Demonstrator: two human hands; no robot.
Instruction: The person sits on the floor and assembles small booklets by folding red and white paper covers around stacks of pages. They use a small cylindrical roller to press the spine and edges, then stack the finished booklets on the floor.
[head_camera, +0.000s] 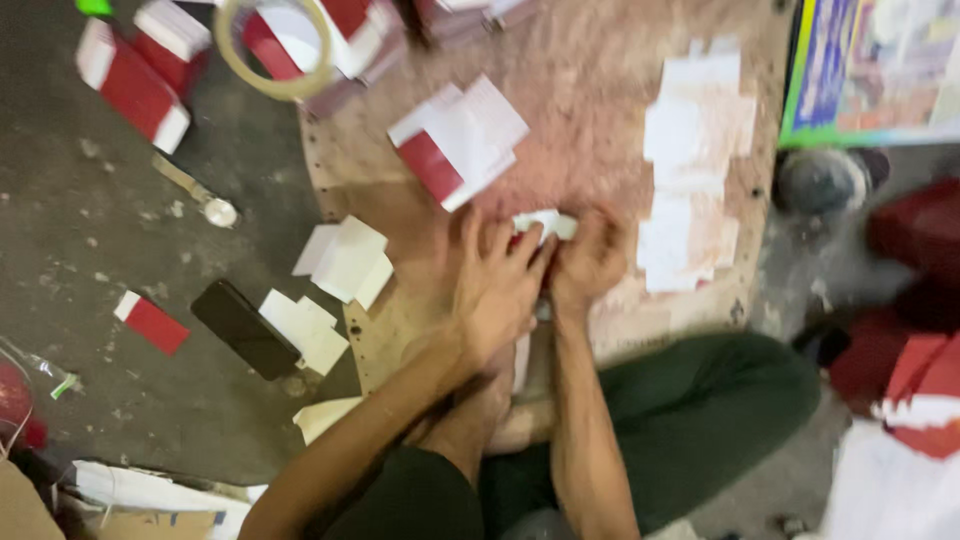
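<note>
Left hand (497, 290) pressing down on small red-and-white paper piece (545, 225) over brown board (600, 120) on floor, fingers curled around near edge. Right hand (590, 262) pinching other side, fingers closed. Piece sits between both grips, poking out above fingertips. Best to keep edges aligned and press the crease flat. Picture blurred; fold detail unclear.

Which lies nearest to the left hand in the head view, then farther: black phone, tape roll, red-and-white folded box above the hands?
1. Red-and-white folded box, just above the left hand.
2. Black phone, to its left on the floor.
3. Tape roll, top left.
</note>
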